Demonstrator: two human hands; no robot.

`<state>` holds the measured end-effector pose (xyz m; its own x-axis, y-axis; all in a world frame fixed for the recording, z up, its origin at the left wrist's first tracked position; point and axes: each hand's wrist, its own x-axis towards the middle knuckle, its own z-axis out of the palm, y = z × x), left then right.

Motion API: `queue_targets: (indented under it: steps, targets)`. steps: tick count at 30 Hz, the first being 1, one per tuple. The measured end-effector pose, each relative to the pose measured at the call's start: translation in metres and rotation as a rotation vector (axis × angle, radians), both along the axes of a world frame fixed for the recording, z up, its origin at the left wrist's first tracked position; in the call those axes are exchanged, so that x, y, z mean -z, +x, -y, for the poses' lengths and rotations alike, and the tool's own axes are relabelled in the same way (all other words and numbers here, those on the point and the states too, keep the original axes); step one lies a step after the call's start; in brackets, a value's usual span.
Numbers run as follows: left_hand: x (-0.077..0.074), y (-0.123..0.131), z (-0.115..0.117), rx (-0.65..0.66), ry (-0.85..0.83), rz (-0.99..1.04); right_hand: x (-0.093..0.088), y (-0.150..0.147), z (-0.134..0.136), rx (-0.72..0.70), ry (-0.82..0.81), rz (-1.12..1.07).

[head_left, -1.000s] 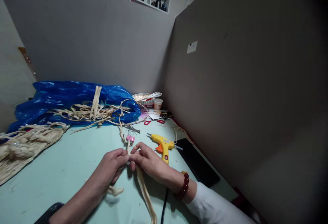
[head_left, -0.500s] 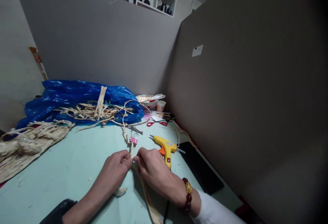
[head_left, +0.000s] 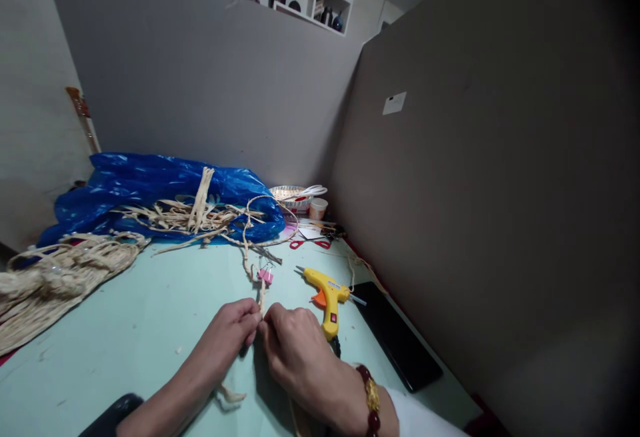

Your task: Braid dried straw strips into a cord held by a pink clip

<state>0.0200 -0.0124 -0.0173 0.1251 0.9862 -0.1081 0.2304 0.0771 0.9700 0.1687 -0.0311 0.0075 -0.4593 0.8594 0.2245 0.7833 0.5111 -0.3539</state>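
Observation:
A pale twisted fibre cord (head_left: 263, 293) runs down from a pink binder clip (head_left: 265, 276) to my two hands, which meet fingertip to fingertip at its lower end. My left hand (head_left: 235, 327) pinches the cord from the left. Close against it, my right hand (head_left: 297, 350) is closed with thumb and forefinger on the same strands; its other fingers are curled out of sight. Part of a loose strip shows below my right wrist. Beyond the clip the finished cord (head_left: 245, 240) loops toward the back. A short fibre scrap (head_left: 231, 395) lies by my left forearm.
A yellow glue gun (head_left: 327, 297) lies right of my hands, beside a black flat slab (head_left: 397, 337). Red-handled scissors (head_left: 310, 244), a paper cup (head_left: 318, 208) and a basket (head_left: 290, 195) are behind. Fibres lie on a blue plastic bag (head_left: 165, 177); a woven piece (head_left: 65, 283) is at left.
My right hand has turned slightly and sits lower, covering more of the loose strip. Both hands still pinch the cord. The whole view has shifted a little.

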Motion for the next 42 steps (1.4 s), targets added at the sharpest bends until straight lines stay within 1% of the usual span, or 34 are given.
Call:
queue_targets:
  steps: [3,7,13,17,20,22,26,28,31,32,34,36,39,42]
  targets:
    - [0.002,0.001,0.000,0.010,0.013,0.017,0.007,-0.002,-0.002,-0.009,0.079,0.094]
    - [-0.005,0.001,0.002,0.015,-0.015,0.040,0.010,-0.001,-0.002,-0.029,0.124,0.082]
    - [-0.012,-0.001,0.004,-0.005,-0.112,0.120,0.000,0.002,0.004,-0.054,0.110,0.003]
    - [-0.016,-0.004,0.005,-0.016,-0.129,0.128,-0.011,0.005,0.003,-0.134,-0.010,-0.114]
    - [-0.021,-0.007,0.005,-0.010,-0.128,0.108,-0.018,0.010,-0.002,-0.233,-0.156,-0.226]
    - [-0.023,-0.009,0.005,0.014,-0.113,0.113,-0.024,0.014,-0.006,-0.273,-0.256,-0.293]
    - [-0.025,-0.012,0.003,0.025,-0.103,0.155,-0.035,0.024,-0.017,-0.317,-0.382,-0.481]
    - [-0.025,-0.013,0.002,0.042,-0.119,0.184,-0.037,0.029,-0.025,-0.272,-0.430,-0.632]
    - [-0.024,-0.013,0.001,0.096,-0.149,0.241,-0.032,0.031,-0.037,-0.164,-0.541,-0.867]
    - [-0.023,-0.013,0.000,0.105,-0.155,0.252,-0.027,0.029,-0.039,-0.158,-0.592,-0.904]
    - [-0.022,-0.012,0.000,0.107,-0.153,0.241,-0.017,0.023,-0.039,-0.201,-0.691,-0.886]
    - [-0.021,-0.011,0.000,0.115,-0.126,0.186,-0.007,0.014,-0.037,-0.261,-0.745,-0.823]
    - [-0.022,-0.009,0.000,0.136,-0.061,0.101,0.001,0.007,-0.034,-0.281,-0.729,-0.764]
    - [-0.024,-0.008,0.000,0.149,-0.018,0.076,0.000,0.009,-0.036,-0.275,-0.655,-0.646]
